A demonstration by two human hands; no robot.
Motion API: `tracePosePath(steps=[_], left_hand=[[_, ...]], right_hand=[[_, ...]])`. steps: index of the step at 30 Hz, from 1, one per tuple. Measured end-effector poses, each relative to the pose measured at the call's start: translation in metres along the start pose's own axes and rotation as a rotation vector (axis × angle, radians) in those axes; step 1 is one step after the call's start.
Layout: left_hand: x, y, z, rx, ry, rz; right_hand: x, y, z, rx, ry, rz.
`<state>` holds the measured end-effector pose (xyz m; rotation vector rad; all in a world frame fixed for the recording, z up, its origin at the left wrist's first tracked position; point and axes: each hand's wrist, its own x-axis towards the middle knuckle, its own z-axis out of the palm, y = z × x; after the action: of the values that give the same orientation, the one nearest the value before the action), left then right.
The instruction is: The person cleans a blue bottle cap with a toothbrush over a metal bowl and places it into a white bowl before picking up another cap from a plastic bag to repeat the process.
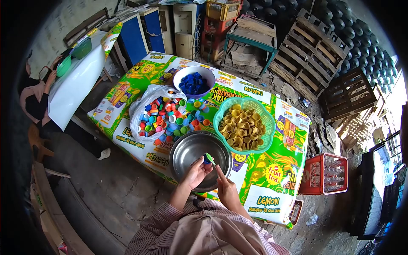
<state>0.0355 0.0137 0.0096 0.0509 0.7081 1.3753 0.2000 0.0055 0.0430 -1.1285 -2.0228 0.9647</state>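
Observation:
My left hand (pixel 197 173) is closed on a dark blue bottle cap (pixel 207 161) above the metal bowl (pixel 177 155). My right hand (pixel 228 189) is closed on a slim light green tool (pixel 209 157), whose tip meets the cap; its exact kind is too small to make out. Left of the bowl, a white plastic bag (pixel 137 111) lies open with many mixed-colour bottle caps (pixel 172 114) in and around it. A scalloped green basket (pixel 270 123) of yellow caps (pixel 241 127) stands to the right. Behind the bag, a white bowl (pixel 209 76) contains dark blue caps (pixel 194 83).
A printed green and white cover (pixel 272 193) lies over the table. At the far left, another person's hand (pixel 52 78) is by a green bowl (pixel 64 66). A red crate (pixel 312 174) of bottles stands on the floor at right, with wooden pallets (pixel 308 53) behind.

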Motion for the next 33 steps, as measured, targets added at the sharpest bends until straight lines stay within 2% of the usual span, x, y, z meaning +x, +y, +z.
tracePosePath(steps=[5,7,11,13,16,23,26,28,30,33], left_hand=[[-0.004,0.005,0.011,-0.048,-0.017,-0.017],[-0.002,0.004,0.010,-0.041,-0.013,-0.003],[0.008,-0.005,-0.013,0.000,-0.051,0.008],[-0.003,0.003,0.011,0.041,-0.042,0.022],[0.003,-0.002,0.001,0.178,-0.093,0.077],[0.005,-0.006,-0.015,0.165,-0.043,0.105],[0.002,-0.005,-0.007,0.174,-0.007,0.128],[-0.004,0.000,0.007,0.825,0.031,0.552],[-0.006,0.004,0.012,0.864,0.000,0.618],[-0.014,0.008,0.022,1.006,-0.013,0.671]], right_hand=[[0.001,-0.011,-0.005,0.029,0.029,0.017],[-0.003,-0.011,-0.005,0.052,-0.125,0.146],[0.000,-0.007,-0.012,0.020,0.049,0.029],[-0.006,-0.009,-0.010,-0.010,0.011,0.015],[-0.008,-0.004,-0.010,-0.054,-0.009,0.034],[-0.008,-0.009,-0.018,-0.211,-0.060,0.085],[-0.005,-0.008,-0.019,-0.137,0.028,0.101],[-0.005,-0.011,-0.022,-0.112,0.044,0.085],[-0.006,-0.012,-0.021,-0.074,-0.006,-0.046],[-0.001,-0.003,-0.018,-0.073,0.047,-0.019]])
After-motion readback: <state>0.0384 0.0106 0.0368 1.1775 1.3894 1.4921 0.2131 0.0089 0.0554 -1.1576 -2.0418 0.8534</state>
